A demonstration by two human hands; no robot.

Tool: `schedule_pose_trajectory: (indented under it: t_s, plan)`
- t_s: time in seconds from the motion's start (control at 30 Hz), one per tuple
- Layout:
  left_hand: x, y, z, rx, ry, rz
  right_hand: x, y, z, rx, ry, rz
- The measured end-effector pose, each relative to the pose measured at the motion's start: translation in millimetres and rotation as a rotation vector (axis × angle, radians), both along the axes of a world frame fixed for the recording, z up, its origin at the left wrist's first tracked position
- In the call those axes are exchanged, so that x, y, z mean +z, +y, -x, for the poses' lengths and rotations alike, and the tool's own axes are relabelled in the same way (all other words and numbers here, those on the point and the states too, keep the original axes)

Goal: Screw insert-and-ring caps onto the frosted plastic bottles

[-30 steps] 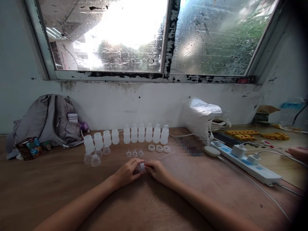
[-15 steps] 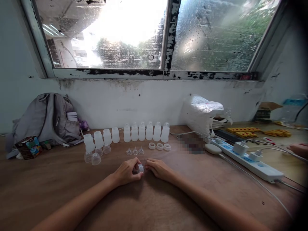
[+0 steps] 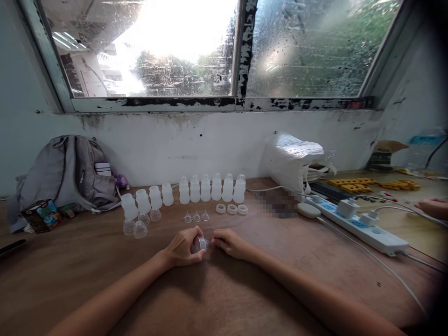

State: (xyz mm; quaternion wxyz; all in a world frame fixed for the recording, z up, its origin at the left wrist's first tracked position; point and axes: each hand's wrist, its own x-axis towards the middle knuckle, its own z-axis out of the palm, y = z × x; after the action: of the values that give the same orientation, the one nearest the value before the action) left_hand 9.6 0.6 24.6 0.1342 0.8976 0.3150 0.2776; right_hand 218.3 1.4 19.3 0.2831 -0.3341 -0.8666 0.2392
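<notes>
My left hand (image 3: 182, 247) is closed around a ridged, translucent bottle ring (image 3: 200, 244) held just above the wooden table. Out of the ring's right side pokes a clear bottle nipple (image 3: 207, 243). At its tip, the curled fingers of my right hand (image 3: 230, 243) are pinched together. Beyond my hands lie three loose nipples (image 3: 196, 216) in a row and three white bottle rings (image 3: 231, 209). Several open bottles (image 3: 143, 200) stand at the left, with clear domed caps (image 3: 140, 229) in front. Several capped bottles (image 3: 217, 187) form a line behind.
A grey backpack (image 3: 70, 172) and a small box (image 3: 41, 215) are at the left. To the right are a white power strip (image 3: 364, 228) with cables, a round white device (image 3: 308, 210) and a white bag (image 3: 289, 161). Another person's hand (image 3: 433, 207) shows at the right edge.
More of the nipple now shows between the ring and my right fingertips. The view has shifted slightly, and a dark object has come into sight at the left edge.
</notes>
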Motion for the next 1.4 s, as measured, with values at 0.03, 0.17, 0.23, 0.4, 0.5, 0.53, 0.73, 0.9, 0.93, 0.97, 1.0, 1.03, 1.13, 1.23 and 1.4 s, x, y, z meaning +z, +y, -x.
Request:
schedule_pose_trajectory:
  t_s: [0.03,0.17,0.23,0.4,0.5,0.53,0.73,0.9,0.93,0.97,1.0,1.03,1.13,1.23,1.4]
  plan:
    - [0.1,0.6,-0.2,-0.008,-0.011,-0.006,-0.8,0.9,-1.2,-0.014,0.022,0.018]
    - [-0.3,3.6,-3.2,-0.04,-0.131,-0.058,-6.7,9.0,-6.2,-0.114,0.166,0.1]
    - [-0.8,6.2,-4.0,-0.033,-0.181,-0.097,-9.5,13.2,-7.1,-0.153,0.282,0.176]
    - [3.1,27.0,8.3,0.108,-0.069,-0.274,-10.6,15.4,-5.0,-0.16,0.473,0.36]
    - [14.3,51.8,24.4,0.208,0.139,-0.422,-8.7,13.6,-4.7,-0.176,0.475,0.361]
    - [19.3,61.0,29.8,0.288,0.168,-0.466,-8.1,13.1,-4.9,-0.183,0.475,0.357]
    - [43.6,108.9,52.5,0.759,0.144,-0.564,-5.5,11.9,-4.7,-0.196,0.476,0.362]
    - [46.1,120.4,51.8,0.772,0.186,-0.545,-7.0,12.6,-4.5,-0.2,0.483,0.354]
    - [47.2,118.4,49.6,0.769,0.173,-0.548,-7.5,13.1,-4.7,-0.201,0.486,0.351]
    - [49.1,115.1,47.4,0.76,0.152,-0.554,-8.0,13.5,-4.9,-0.203,0.49,0.35]
    - [51.8,110.5,45.3,0.741,0.125,-0.56,-8.3,14.0,-5.1,-0.205,0.495,0.352]
    - [55.0,105.0,43.5,0.709,0.092,-0.56,-8.4,14.4,-5.2,-0.206,0.5,0.357]
    - [64.9,84.3,40.5,0.549,-0.034,-0.499,-7.5,15.1,-5.3,-0.212,0.513,0.382]
    - [66.0,60.5,36.5,0.403,-0.173,-0.404,-6.1,14.6,-5.3,-0.213,0.546,0.414]
    - [36.6,21.5,13.7,0.225,-0.267,-0.2,-4.6,13.0,-5.4,-0.231,0.646,0.473]
